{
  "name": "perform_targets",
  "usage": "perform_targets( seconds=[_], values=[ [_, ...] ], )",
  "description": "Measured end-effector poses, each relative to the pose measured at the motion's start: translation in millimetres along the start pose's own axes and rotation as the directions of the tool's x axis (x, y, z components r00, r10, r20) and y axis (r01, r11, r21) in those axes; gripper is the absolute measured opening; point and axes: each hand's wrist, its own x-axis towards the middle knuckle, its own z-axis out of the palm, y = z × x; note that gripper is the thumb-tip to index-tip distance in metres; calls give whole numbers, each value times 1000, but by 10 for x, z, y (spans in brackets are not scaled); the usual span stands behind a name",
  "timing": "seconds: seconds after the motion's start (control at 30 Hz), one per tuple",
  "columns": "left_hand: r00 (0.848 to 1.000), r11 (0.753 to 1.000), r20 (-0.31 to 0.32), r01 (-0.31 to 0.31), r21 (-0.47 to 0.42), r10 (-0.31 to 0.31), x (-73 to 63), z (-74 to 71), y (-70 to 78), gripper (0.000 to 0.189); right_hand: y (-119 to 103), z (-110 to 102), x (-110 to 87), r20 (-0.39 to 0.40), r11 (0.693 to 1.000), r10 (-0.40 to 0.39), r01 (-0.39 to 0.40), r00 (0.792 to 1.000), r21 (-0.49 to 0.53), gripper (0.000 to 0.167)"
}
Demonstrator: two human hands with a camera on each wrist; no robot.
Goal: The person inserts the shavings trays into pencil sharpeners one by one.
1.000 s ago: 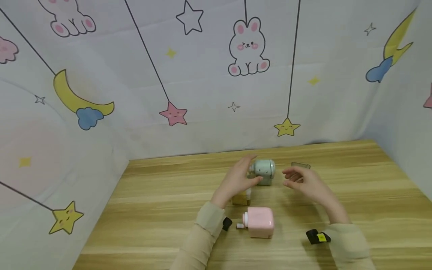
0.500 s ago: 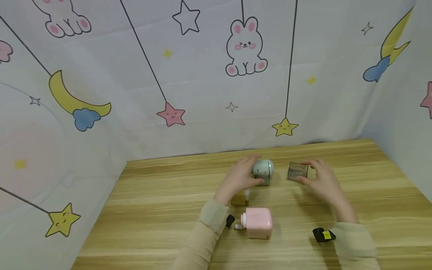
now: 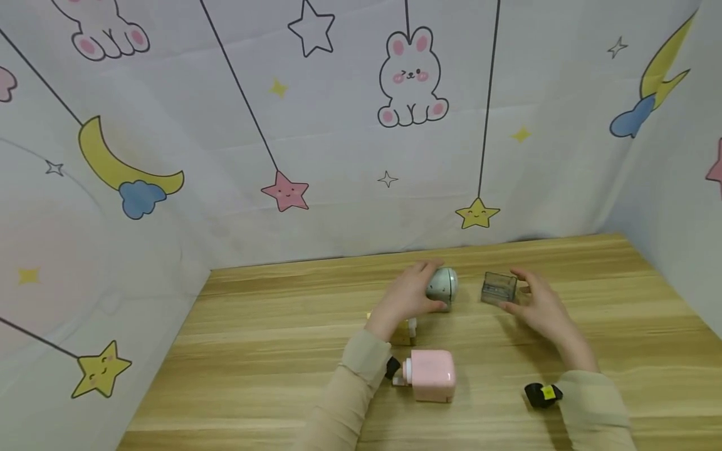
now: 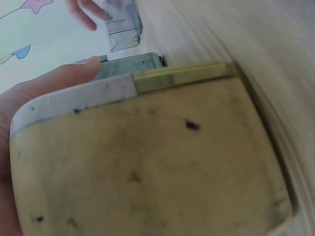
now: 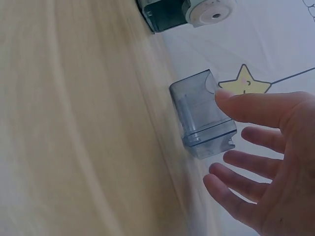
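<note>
In the head view, my left hand point(image 3: 407, 297) holds a pale green pencil sharpener point(image 3: 443, 285), thumb low at its front and fingers over its far side. To its right on the table is a clear grey plastic shavings drawer point(image 3: 499, 289). My right hand point(image 3: 543, 312) is beside that drawer, its thumb and forefinger spread around the near end. The right wrist view shows the fingers apart and relaxed, with the thumb overlapping the drawer point(image 5: 202, 110); contact cannot be told. A yellow sharpener point(image 4: 147, 162) fills the left wrist view, partly behind my left wrist in the head view.
A pink crank sharpener point(image 3: 433, 374) stands nearer on the wooden table point(image 3: 271, 351), its handle pointing left. A white curtain point(image 3: 338, 138) printed with stars and rabbits hangs behind the table and along its sides. A black wrist device point(image 3: 543, 394) sits by the right cuff.
My right hand has moved right from in front of the clear drawer, reached to its right end, then drawn slightly off. My left hand has shifted a little right over the green sharpener.
</note>
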Motion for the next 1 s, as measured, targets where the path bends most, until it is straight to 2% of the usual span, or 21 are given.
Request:
perform_targets(
  seconds=[0.33, 1.0],
  values=[
    [999, 999, 28, 18, -43, -17, 20, -8, 14, 83, 71, 43, 30, 7, 1000, -5, 5, 1000, 13, 73],
    [1000, 1000, 25, 4, -9, -4, 50, 39, 12, 72, 98, 70, 52, 3, 1000, 13, -13, 1000, -15, 68]
  ],
)
